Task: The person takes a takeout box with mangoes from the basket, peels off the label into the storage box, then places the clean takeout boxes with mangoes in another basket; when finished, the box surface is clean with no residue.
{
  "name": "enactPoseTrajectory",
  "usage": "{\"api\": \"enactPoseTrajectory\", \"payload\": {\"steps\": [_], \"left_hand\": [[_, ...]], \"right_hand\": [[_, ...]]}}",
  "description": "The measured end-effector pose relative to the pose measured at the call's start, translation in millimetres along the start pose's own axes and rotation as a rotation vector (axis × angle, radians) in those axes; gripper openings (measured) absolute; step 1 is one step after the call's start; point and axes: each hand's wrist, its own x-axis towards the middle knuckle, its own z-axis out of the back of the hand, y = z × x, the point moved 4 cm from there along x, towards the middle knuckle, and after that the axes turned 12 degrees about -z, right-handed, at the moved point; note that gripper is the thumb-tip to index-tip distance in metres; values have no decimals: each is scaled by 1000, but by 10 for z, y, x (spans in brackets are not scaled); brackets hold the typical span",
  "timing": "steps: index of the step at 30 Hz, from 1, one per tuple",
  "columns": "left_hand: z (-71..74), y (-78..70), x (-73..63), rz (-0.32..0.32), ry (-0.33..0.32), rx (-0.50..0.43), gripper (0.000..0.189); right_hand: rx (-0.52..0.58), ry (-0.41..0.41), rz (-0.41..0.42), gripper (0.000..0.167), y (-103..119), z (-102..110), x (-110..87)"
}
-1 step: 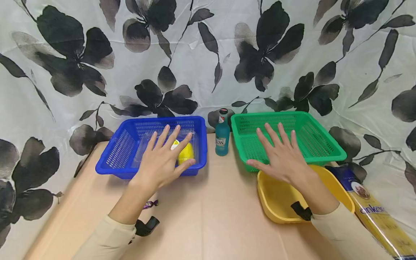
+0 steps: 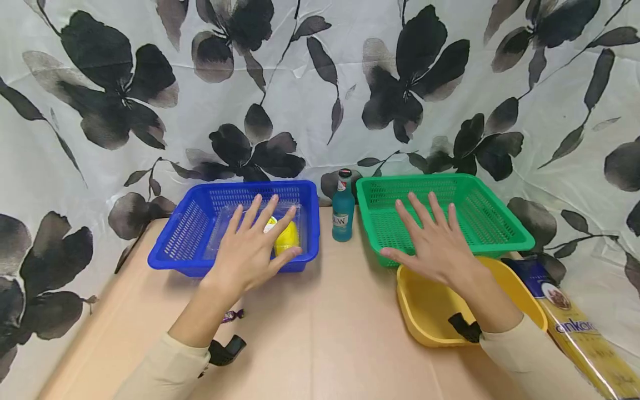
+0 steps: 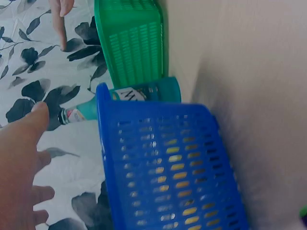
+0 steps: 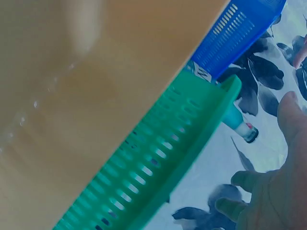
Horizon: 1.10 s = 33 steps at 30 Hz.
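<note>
My left hand [image 2: 246, 244], fingers spread and straight, is held above the blue basket [image 2: 165, 256]. Inside that basket lie a yellow item [image 2: 287, 240] and a clear plastic container [image 2: 216, 236], partly hidden by the hand. My right hand [image 2: 434, 244] spreads its fingers over the near side of the green basket [image 2: 505, 236], its wrist above the yellow tub [image 2: 417, 311]. Neither hand holds anything. Between the two baskets stands a blue-green glass bottle [image 2: 342, 208] with a dark cap. The left wrist view shows the left hand [image 3: 19, 167] higher than the basket rim.
At the right, a long yellow pasta packet [image 2: 580, 328] with a blue end lies beside the tub. A small purple wrapped candy [image 2: 233, 315] rests on the wooden table [image 2: 345, 333] near my left wrist. Behind everything hangs a floral cloth [image 2: 320, 100].
</note>
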Motion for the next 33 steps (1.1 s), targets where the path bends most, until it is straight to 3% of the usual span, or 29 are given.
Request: {"api": "enactPoseTrajectory", "payload": {"steps": [7, 15, 27, 33], "left_hand": [[55, 67, -10, 4, -23, 6, 77], [56, 99, 14, -2, -36, 0, 78], [-24, 158, 4, 6, -2, -22, 80], [-70, 272, -16, 17, 8, -27, 79]], "right_hand": [[5, -9, 11, 105, 62, 52, 81], [-3, -17, 10, 106, 70, 102, -6], [40, -23, 51, 106, 136, 84, -44], [97, 38, 101, 104, 277, 82, -35]]}}
